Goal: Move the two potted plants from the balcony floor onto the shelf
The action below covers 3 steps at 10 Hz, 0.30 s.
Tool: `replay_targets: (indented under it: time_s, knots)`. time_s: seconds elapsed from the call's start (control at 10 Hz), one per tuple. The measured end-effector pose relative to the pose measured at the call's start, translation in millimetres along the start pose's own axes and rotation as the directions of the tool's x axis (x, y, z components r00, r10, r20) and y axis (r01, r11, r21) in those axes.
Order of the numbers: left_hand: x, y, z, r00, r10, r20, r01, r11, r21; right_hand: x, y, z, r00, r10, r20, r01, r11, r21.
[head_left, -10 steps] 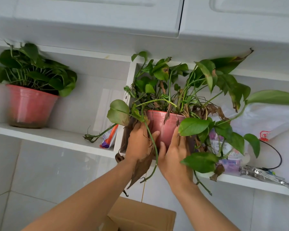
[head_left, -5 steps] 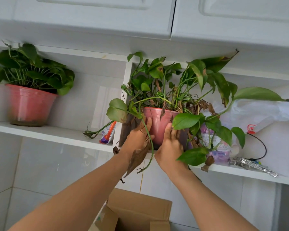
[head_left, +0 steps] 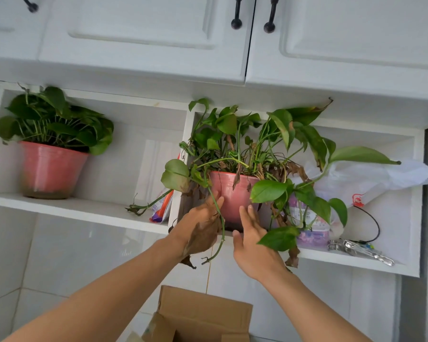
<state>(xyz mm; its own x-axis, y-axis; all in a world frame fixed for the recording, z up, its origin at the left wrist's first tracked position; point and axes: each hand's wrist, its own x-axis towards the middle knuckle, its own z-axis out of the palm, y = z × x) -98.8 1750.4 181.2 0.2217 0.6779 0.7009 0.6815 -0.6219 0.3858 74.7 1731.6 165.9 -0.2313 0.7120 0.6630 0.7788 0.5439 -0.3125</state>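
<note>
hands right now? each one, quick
Left hand: open, fingers against the side of the second pot, which sits on the shelf.
Right hand: open, fingers straight beside that pot, holding nothing.

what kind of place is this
Probably a home balcony or utility corner used for storage. White wall cabinets hang over an open shelf against glossy tiled wall. The shelf holds two potted plants beside a plastic bag, and a cardboard box sits below.

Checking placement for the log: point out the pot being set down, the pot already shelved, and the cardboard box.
Pot being set down (head_left: 229, 193), head view, bare front wall.
Shelved pot (head_left: 50, 169), head view, side wall.
Cardboard box (head_left: 203, 314), head view, upright flap.
</note>
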Motion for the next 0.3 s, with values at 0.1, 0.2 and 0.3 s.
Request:
replay_targets:
  time_s: [0.1, 0.2, 0.3]
  knots:
    - [-10, 21, -13, 0.995, -0.047, 0.091, 0.095, 0.744, -0.661, 1, -4, -9, 0.998, 0.025, 0.058, -0.027, 0.999, 0.036]
    - [-20, 30, -24, 0.989, -0.057, 0.139, 0.113, 0.891, -0.439, -6, -13, -14, 0.991, 0.061, 0.117, -0.072, 0.993, 0.093]
    - [-33, 38, -47, 0.983, 0.011, 0.184, -0.037, 0.989, 0.141, -10, -25, -27, 0.991, 0.089, 0.098, -0.103, 0.984, 0.147]
